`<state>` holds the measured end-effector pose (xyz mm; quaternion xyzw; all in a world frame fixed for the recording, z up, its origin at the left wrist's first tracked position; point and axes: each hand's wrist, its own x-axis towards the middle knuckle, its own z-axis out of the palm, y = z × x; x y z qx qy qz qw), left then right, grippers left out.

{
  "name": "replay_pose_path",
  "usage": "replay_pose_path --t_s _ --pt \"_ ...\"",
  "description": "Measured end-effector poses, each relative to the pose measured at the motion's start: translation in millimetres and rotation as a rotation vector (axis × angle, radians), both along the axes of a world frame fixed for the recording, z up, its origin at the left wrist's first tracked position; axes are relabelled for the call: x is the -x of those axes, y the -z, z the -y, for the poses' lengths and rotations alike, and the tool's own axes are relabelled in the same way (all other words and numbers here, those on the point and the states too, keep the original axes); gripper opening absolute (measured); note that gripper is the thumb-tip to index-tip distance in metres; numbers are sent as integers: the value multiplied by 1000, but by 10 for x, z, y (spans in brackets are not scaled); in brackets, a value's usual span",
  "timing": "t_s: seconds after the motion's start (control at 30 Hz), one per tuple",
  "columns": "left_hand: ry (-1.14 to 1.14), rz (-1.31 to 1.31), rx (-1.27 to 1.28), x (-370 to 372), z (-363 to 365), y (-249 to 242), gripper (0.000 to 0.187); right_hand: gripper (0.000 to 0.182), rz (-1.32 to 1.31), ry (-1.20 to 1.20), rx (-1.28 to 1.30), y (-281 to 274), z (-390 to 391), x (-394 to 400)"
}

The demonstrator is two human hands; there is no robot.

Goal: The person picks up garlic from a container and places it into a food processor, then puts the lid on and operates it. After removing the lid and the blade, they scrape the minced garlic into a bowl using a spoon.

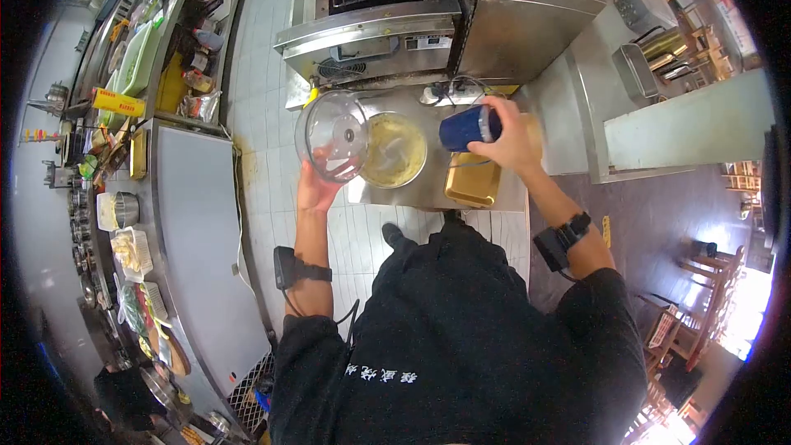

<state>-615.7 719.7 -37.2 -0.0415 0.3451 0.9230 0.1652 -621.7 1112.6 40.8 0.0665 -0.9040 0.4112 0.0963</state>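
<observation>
My left hand (316, 185) is closed on the edge of a clear bowl (323, 125), tilted on its side. A small grey piece sits in the middle of the bowl. Just right of it, a steel bowl (420, 166) with pale yellow mash smeared inside stands on a steel counter (362, 196). My right hand (512, 138) grips a dark blue cylinder (459, 128) with a pale rim, held sideways above the counter; its exact kind is not clear. Below the cylinder lies a gold-coloured rectangular tray (473, 185).
A power strip with cords (441, 94) lies at the counter's back. Behind it stands a steel appliance (371, 41) with a small display. At the left, a long counter (194, 206) bears several containers and foods. Another person (128, 395) is at the lower left.
</observation>
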Motion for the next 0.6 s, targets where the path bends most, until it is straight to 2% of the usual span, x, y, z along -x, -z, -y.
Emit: replay_pose_path --t_s 0.13,0.27,0.5,0.57,0.6 --pt "-28 11 35 -180 7 -107 48 73 142 -54 -175 152 287 134" --pt "-15 -18 -18 -316 37 -98 50 71 149 -108 -302 427 529 278" --pt "-79 -11 75 -469 0 -141 54 75 172 -254 -461 798 622 275" --pt "-88 -30 129 -462 -11 -126 58 68 163 -284 -366 781 602 313" --pt "-86 -29 68 -462 -17 -125 55 64 161 -299 -317 782 592 324"
